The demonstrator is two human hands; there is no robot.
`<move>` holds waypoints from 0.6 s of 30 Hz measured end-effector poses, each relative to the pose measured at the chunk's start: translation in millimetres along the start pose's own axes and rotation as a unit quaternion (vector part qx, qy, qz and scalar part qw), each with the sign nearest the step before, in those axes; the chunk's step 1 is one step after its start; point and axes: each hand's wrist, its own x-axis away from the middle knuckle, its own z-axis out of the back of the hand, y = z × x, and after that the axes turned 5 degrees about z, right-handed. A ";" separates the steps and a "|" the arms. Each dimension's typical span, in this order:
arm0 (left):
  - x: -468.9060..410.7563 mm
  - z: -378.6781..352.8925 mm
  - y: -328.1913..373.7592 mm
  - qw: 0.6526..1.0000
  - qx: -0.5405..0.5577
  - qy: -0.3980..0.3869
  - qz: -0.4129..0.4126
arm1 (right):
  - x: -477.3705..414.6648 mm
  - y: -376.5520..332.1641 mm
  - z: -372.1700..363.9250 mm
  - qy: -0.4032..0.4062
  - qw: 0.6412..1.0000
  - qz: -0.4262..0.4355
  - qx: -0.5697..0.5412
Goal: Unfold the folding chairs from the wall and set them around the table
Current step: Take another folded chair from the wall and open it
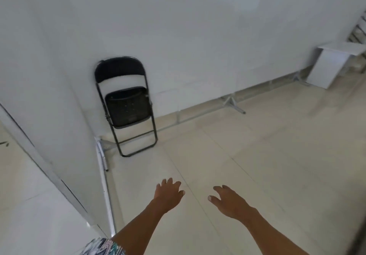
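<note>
Pale glossy tiled floor across most of the lower view. Long white panel wall behind it, running from a corner at left off to the right, with thin grey metal feet at its base. Second white panel wall at left, meeting the first in that corner.

Black metal folding chair, folded flat, standing on the floor just beside the corner and leaning back against the long wall, seat tipped up between the frame tubes.

Small white desk far off at the right edge, close to the same wall, well apart from the chair.

Near the bottom, two bare arms reaching forward above the floor: left hand and right hand, backs up, fingers spread and relaxed, holding nothing, both well short of the chair.

Scrap of patterned fabric at the bottom edge, beside the left arm.
</note>
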 end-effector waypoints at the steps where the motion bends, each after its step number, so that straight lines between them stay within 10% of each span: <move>1: -15.5 12.3 -16.0 1.000 0.016 0.011 0.014 | -26.9 -17.2 11.3 -0.002 1.000 0.023 0.013; 18: -290.6 236.8 -144.8 0.966 0.124 0.166 0.156 | -411.8 -188.6 216.7 0.022 0.964 0.239 0.117</move>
